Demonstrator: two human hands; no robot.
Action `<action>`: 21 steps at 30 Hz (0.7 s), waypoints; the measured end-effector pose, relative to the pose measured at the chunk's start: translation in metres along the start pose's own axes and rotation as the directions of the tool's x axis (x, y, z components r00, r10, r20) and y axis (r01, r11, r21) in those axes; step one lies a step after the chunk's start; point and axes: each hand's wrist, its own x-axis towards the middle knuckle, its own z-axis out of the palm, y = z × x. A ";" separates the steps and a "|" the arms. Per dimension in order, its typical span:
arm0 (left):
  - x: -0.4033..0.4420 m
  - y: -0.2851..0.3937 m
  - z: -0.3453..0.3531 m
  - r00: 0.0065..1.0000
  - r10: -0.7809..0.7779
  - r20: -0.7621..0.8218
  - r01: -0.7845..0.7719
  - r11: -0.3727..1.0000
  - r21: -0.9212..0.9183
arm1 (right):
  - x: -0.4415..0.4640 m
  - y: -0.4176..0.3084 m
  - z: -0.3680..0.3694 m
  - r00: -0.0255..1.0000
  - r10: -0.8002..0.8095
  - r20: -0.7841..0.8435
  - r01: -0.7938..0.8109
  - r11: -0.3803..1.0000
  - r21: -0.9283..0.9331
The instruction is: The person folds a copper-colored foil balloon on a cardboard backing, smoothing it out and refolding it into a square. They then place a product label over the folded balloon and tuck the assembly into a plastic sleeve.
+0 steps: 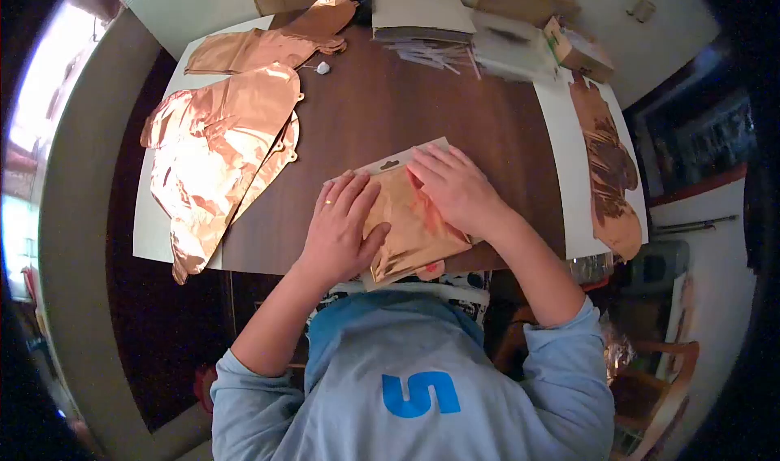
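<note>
Table, foil packet under hands; wooden chair

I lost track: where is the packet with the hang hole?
Head view: the packet lies centrally at the table's near edge, under the left hand and right hand.

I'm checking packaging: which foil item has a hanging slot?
The packet under left hand and right hand; the left foils and right foil show none.

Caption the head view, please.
Left hand and right hand rest on a rectangular gold foil packet on a brown wooden table.
</note>
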 end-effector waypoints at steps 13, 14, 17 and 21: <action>0.004 -0.006 0.002 0.999 0.027 -0.034 -0.029 0.998 -0.057 | 0.000 0.003 -0.005 0.998 -0.012 -0.068 0.013 1.000 0.025; 0.004 -0.006 0.002 0.999 0.027 -0.034 -0.029 0.998 -0.059 | -0.001 0.003 -0.005 0.998 -0.006 -0.069 0.008 1.000 0.026; 0.003 -0.009 0.005 0.999 0.021 -0.029 -0.022 0.999 -0.035 | -0.001 0.002 -0.006 0.997 0.010 -0.078 -0.007 0.999 0.031; 0.003 -0.007 0.005 1.000 0.006 -0.001 -0.006 1.000 -0.022 | -0.003 0.002 -0.006 0.997 0.026 -0.073 -0.027 1.000 -0.011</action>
